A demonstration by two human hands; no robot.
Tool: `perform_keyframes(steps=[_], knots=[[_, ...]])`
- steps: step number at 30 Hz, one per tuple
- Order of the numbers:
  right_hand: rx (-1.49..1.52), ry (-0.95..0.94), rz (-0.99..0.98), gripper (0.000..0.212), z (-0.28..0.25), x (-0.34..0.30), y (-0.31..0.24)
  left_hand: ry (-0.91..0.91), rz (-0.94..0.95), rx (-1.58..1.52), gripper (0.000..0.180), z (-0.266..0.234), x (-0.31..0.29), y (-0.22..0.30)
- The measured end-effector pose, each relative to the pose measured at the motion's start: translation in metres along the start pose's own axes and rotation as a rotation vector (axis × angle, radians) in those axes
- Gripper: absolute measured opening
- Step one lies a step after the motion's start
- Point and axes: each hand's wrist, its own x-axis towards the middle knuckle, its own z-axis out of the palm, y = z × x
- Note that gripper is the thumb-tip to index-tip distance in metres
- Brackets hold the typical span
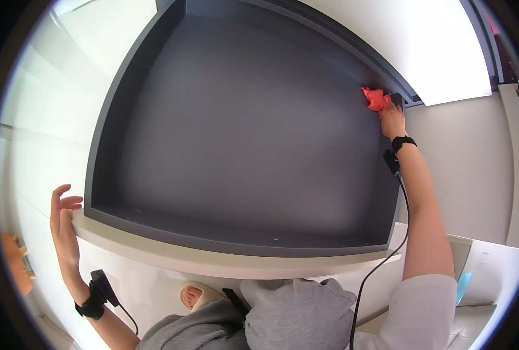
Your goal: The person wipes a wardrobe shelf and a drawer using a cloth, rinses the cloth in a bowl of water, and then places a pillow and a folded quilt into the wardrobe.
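A pulled-out dark grey drawer (pixel 242 134) with a pale front panel (pixel 224 259) lies before me. In its far right corner my right hand (pixel 392 121) is closed on a crumpled red cloth (pixel 375 100), which spreads out to the left of the fingers and rests against the drawer's inside. Part of the fingertips is hidden by the cloth. My left hand (pixel 66 227) is at the left end of the front panel, its fingers apart and loosely bent, holding nothing. Whether its thumb touches the panel's edge I cannot tell.
Small light specks (pixel 275 238) lie along the drawer's near inside edge. A black cable (pixel 367 274) hangs from a device at my right wrist across the drawer's right side. A white cabinet surface (pixel 411 46) stands beyond the drawer; an orange object (pixel 16 263) sits at far left.
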Motion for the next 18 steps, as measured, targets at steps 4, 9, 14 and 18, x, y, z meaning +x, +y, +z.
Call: perform_keyframes(steps=[4, 9, 14, 18], knots=[[0.006, -0.118, -0.079, 0.011, -0.010, -0.016, -0.006, 0.008, -0.034, 0.009, 0.043, 0.001, -0.003, 0.006], [-0.014, -0.491, -0.306, 0.016, -0.025, -0.057, -0.014, -0.008, -0.027, -0.019, 0.041, 0.005, -0.001, 0.014], [0.049, -0.861, -0.481, 0.022, -0.055, -0.119, -0.050, 0.023, -0.021, -0.033, 0.040, -0.001, -0.004, 0.011], [0.095, -1.179, -0.789, 0.026, -0.022, -0.167, -0.064, 0.027, -0.004, -0.022, 0.039, -0.001, -0.002, 0.014]])
